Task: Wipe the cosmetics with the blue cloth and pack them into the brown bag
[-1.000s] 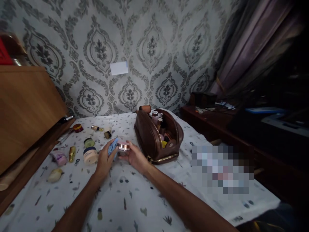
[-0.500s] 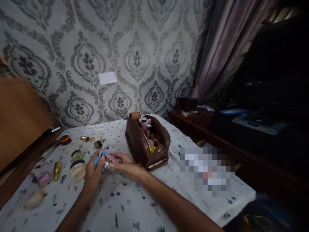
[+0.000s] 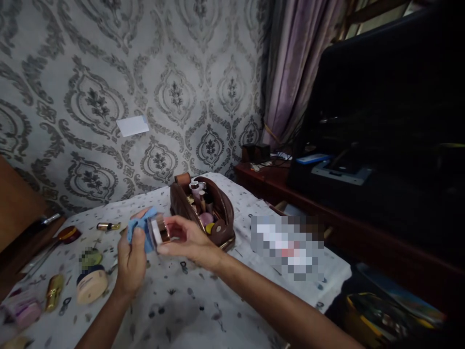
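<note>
My left hand (image 3: 134, 257) is closed around a crumpled blue cloth (image 3: 147, 230), its thumb pressed on the fabric. In my right hand (image 3: 191, 242) is a small clear-sided container (image 3: 159, 232) with a white band and a copper-coloured end, gripped between thumb and fingers. The cloth lies against the container's left side. Just beyond my right hand stands an unzipped brown cosmetic bag (image 3: 225, 237) holding several bottles and tubes. Left of my hands, a cream jar with a dark lid (image 3: 92, 285) rests on the patterned white tablecloth (image 3: 181, 315).
At the left lie a gold tube (image 3: 54, 293), a pink-lilac container (image 3: 27, 312), a gold-and-black lipstick (image 3: 108, 226) and a dark red round jar (image 3: 69, 234). A blurred-out item (image 3: 286, 247) lies on the right of the table. A dark red desk (image 3: 348, 228) borders that side.
The view has swung right, so the table things appear further left. The container held in my right hand is turned and shows more clearly against the blue cloth.
</note>
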